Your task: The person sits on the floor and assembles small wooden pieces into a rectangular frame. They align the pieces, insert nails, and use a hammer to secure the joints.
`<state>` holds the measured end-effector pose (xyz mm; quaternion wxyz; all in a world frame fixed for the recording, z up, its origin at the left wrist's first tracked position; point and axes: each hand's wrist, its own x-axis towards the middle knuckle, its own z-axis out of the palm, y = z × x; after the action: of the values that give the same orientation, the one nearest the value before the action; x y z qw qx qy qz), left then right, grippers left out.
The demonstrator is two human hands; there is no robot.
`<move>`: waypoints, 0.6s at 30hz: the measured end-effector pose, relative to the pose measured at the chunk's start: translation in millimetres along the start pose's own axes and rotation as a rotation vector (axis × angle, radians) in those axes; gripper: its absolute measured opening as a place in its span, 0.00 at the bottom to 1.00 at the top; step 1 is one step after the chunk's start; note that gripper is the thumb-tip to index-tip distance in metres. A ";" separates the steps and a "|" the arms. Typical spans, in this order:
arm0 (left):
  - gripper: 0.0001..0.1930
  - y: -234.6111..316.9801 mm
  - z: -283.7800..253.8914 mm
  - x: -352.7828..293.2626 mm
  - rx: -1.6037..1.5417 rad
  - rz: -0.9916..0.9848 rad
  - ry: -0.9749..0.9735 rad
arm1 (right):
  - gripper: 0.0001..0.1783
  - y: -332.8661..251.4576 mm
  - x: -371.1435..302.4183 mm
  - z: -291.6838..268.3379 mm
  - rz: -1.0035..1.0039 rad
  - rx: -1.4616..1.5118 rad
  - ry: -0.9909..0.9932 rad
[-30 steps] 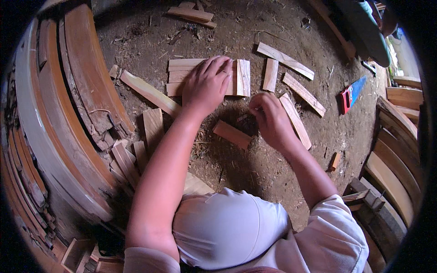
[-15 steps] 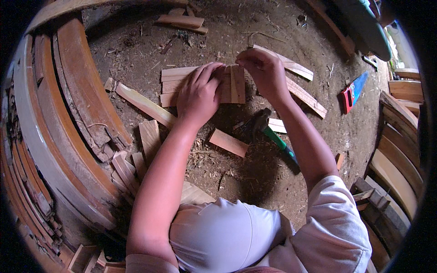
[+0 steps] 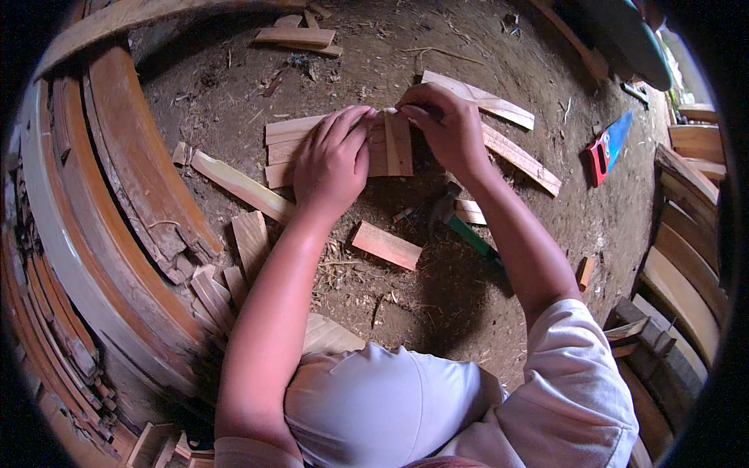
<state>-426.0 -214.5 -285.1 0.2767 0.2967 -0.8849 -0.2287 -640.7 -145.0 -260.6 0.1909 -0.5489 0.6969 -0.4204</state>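
Several pale wooden slats (image 3: 282, 152) lie side by side on the dirt floor, forming a small panel, with a narrow slat (image 3: 399, 144) set crosswise near its right end. Over the panel, my left hand (image 3: 334, 160) is curled and gripping it, its fingertips close to the far end of the crosswise slat. My right hand (image 3: 449, 129) is at that same far end, thumb and forefinger pinched; whatever is between them is too small to make out. Below the right wrist lies a hammer (image 3: 474, 235) with a green handle, partly covered by my forearm.
Loose wooden pieces (image 3: 386, 246) lie around the panel, with longer strips (image 3: 519, 160) to its right. A handsaw (image 3: 608, 148) with a red handle rests farther right. Curved timber (image 3: 144, 148) is piled on the left, and more boards (image 3: 679, 288) are stacked on the right.
The whole view has shifted slightly, so the panel and tools appear a little farther left. Both hands keep nearly the same places on the panel.
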 end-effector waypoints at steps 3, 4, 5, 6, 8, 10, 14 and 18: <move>0.21 -0.6 -0.9 1.2 -0.001 0.004 -0.005 | 0.09 -2.1 0.8 -0.3 -0.042 -0.033 0.008; 0.22 -1.2 -1.5 1.4 0.003 0.007 -0.004 | 0.09 -3.5 1.5 -0.5 -0.047 -0.044 0.010; 0.21 -2.1 -0.9 1.3 0.010 0.011 -0.004 | 0.09 -4.3 1.8 -0.7 -0.050 -0.054 0.011; 0.21 -2.9 -0.4 1.1 0.018 0.014 -0.004 | 0.09 -4.7 2.0 -0.7 -0.054 -0.065 0.012; 0.20 -3.7 0.4 0.5 0.026 0.016 -0.003 | 0.09 -3.3 3.3 -1.5 -0.070 -0.081 0.003; 0.20 -3.8 0.8 0.0 0.026 0.013 -0.002 | 0.09 -2.1 3.8 -2.2 -0.071 -0.083 -0.007; 0.20 -4.3 1.6 -0.5 0.011 -0.001 -0.004 | 0.10 -1.1 3.7 -1.5 -0.059 -0.072 -0.008; 0.21 -5.1 0.8 -1.6 0.030 0.006 -0.007 | 0.10 -5.6 3.6 -2.0 -0.062 -0.103 -0.025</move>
<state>-423.4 -216.9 -289.1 0.2700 0.2972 -0.8902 -0.2153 -639.9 -147.9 -254.3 0.1581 -0.5846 0.6976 -0.3829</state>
